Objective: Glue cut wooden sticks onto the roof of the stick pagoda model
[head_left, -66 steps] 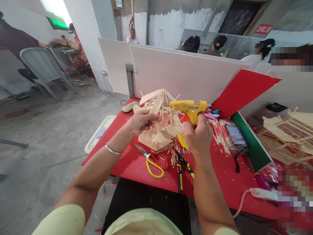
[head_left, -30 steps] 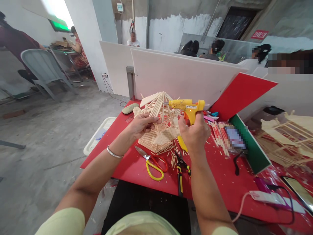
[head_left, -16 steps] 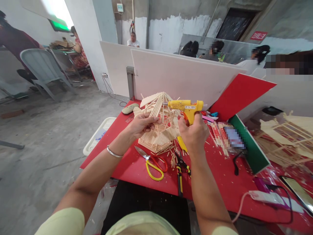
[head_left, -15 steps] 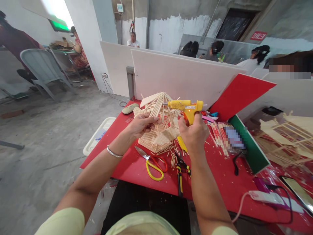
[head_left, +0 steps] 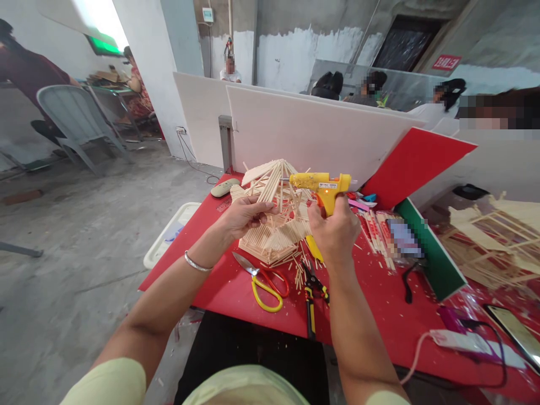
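A model building made of thin wooden sticks (head_left: 270, 236) stands on the red tabletop, with a sloped stick roof. My left hand (head_left: 247, 215) is closed at its left side, thumb and fingers pinching the lower ends of several roof sticks (head_left: 270, 187). In my right hand (head_left: 337, 228) is a yellow hot glue gun (head_left: 320, 183), its small light glowing orange. The gun points left, and its nozzle reaches the roof sticks near the peak; whether it touches them I cannot tell. My left fingertips are partly hidden behind the sticks.
Scissors (head_left: 264, 284), pliers (head_left: 311, 298) and short stick offcuts lie in front of the model. To the right are bundled sticks (head_left: 377, 239), a phone (head_left: 405, 237) and a green board (head_left: 430, 250). White panels (head_left: 320, 124) rise behind the table; other people sit beyond.
Almost nothing differs: both hands, the glue gun and the stick model keep their places. The camera view has shifted very slightly.
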A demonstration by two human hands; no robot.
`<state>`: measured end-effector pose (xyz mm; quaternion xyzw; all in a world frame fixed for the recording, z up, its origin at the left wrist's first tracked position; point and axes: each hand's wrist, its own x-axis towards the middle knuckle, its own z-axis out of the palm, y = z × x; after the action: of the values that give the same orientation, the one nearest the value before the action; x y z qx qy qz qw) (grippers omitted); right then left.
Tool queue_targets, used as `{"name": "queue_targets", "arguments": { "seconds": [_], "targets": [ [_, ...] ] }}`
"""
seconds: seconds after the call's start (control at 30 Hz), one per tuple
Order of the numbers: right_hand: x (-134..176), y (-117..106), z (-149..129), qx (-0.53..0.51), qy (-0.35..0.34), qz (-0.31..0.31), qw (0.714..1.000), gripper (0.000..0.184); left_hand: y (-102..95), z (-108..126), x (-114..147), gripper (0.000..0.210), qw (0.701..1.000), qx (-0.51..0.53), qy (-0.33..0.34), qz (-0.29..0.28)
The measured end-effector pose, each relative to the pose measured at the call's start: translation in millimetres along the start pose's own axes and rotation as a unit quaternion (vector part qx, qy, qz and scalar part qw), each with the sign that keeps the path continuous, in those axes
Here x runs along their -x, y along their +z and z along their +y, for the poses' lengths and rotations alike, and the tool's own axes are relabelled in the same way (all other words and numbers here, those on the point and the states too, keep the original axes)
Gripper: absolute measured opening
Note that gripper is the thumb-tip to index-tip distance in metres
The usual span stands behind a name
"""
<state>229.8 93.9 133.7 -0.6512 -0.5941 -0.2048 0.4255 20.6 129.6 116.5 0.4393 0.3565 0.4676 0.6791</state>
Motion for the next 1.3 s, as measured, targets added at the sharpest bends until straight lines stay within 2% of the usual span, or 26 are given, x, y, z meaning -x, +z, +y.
{"name": "queue_targets", "arguments": {
  "seconds": [0.4, 0.83, 1.07, 1.3],
  "targets": [
    [-3, 2, -1, 0.007, -0.006, 0.005, 1.000, 0.039, 0.9, 0, 0, 0.021, 1.000, -0.006, 0.014, -0.001],
    [-2, -6, 1, 0.017, -0.008, 0.010, 1.000, 0.040, 2.9, -3, -1, 0.024, 0.999, -0.013, 0.032, 0.021],
    [1, -9, 0, 0.038, -0.039, 0.012, 0.998, 0.034, 4.0, -2, 0, 0.025, 0.999, -0.015, 0.030, 0.029],
    [0, -11, -2, 0.053, -0.073, 0.049, 0.995, 0.030, 2.8, -4, -1, 0.027, 0.999, -0.014, 0.031, 0.034]
  ]
}}
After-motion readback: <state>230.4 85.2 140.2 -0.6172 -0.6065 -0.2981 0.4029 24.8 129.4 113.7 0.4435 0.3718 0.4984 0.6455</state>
